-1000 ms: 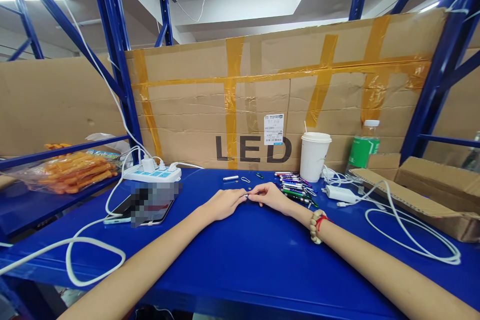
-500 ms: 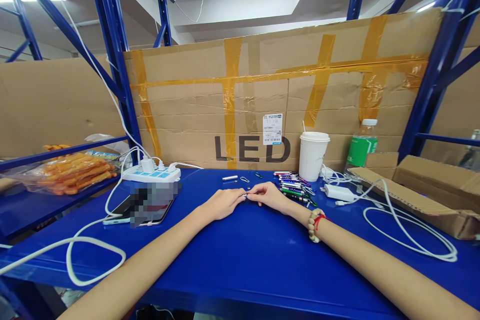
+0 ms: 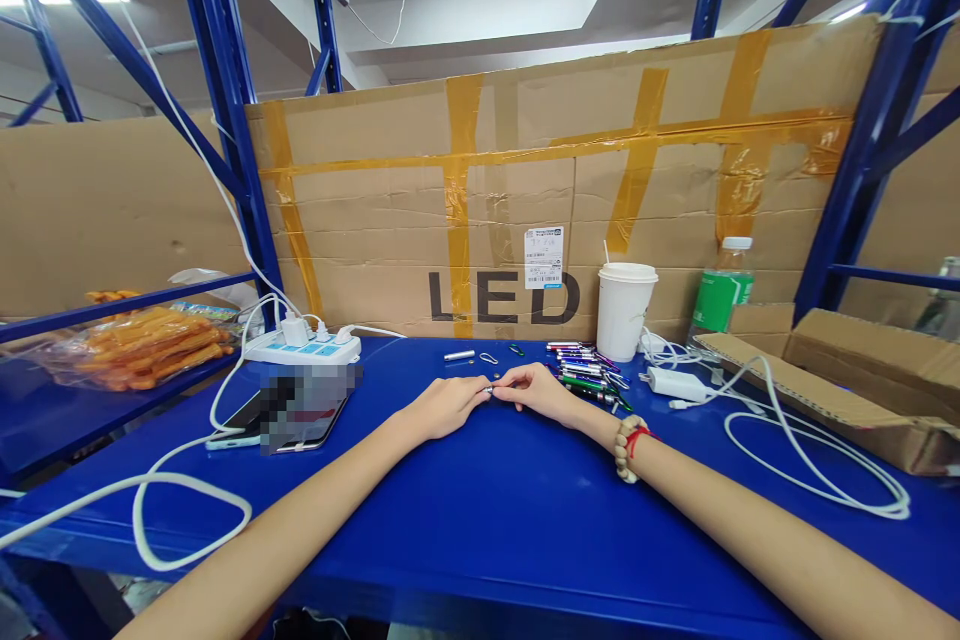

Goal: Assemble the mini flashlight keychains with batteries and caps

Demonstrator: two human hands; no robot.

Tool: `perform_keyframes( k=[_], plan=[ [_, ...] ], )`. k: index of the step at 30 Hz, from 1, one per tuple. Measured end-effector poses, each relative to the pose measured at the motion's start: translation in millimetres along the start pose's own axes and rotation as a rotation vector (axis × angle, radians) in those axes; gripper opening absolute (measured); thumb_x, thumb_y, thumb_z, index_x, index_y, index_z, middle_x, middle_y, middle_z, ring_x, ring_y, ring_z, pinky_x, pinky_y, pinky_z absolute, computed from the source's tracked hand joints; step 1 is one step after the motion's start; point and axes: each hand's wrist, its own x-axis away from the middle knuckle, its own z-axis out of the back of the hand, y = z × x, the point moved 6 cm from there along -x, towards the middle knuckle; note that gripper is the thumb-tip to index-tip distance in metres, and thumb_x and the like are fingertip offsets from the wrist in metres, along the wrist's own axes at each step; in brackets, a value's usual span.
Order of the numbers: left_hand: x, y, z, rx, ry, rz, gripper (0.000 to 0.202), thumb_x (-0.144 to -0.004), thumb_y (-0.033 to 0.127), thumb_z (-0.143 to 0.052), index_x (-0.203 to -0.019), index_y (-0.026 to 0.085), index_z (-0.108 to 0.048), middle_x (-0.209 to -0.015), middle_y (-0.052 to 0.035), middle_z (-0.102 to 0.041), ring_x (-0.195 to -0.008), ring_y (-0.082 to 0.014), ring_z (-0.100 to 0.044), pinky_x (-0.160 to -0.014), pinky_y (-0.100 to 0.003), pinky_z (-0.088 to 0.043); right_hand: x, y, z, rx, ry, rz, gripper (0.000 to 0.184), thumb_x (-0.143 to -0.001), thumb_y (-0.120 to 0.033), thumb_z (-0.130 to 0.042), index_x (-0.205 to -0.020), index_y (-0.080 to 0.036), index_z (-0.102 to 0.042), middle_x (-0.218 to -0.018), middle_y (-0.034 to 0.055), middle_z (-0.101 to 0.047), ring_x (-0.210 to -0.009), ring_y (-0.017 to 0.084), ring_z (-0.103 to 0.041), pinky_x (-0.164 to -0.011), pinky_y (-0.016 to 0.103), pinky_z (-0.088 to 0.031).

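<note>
Both my hands rest on the blue shelf top [image 3: 480,510] and meet at its middle. My left hand [image 3: 444,406] and my right hand [image 3: 538,390] pinch a small silver metal piece [image 3: 488,388] between their fingertips. A bead bracelet with a red cord [image 3: 628,446] circles my right wrist. Just right of my right hand lies a pile of several small coloured pen-like sticks [image 3: 589,370]. Behind my hands lie a silver tube [image 3: 460,355] and a small clip [image 3: 490,358].
A taped cardboard sheet marked LED [image 3: 525,210] backs the shelf. A white paper cup [image 3: 625,310] and a green bottle [image 3: 721,292] stand right of centre. An open carton [image 3: 840,380], a white charger with cable [image 3: 675,384], a power strip [image 3: 304,348], a phone [image 3: 292,410] and an orange packet [image 3: 139,345] surround me.
</note>
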Motion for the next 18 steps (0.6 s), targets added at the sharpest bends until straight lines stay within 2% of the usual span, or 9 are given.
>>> perform_keyframes(
  k=[18],
  plan=[
    [-0.1, 0.3, -0.3, -0.023, 0.0, -0.007, 0.03, -0.094, 0.034, -0.022, -0.098, 0.022, -0.049, -0.101, -0.0036, -0.062, -0.092, -0.0206, -0.06, -0.073, -0.029, -0.045, 0.0, 0.9, 0.3, -0.011, -0.003, -0.011, 0.04, -0.056, -0.051, -0.069, -0.069, -0.013, -0.066, -0.063, -0.0005, -0.06, -0.045, 0.006, -0.044, -0.048, 0.023, -0.04]
  ],
)
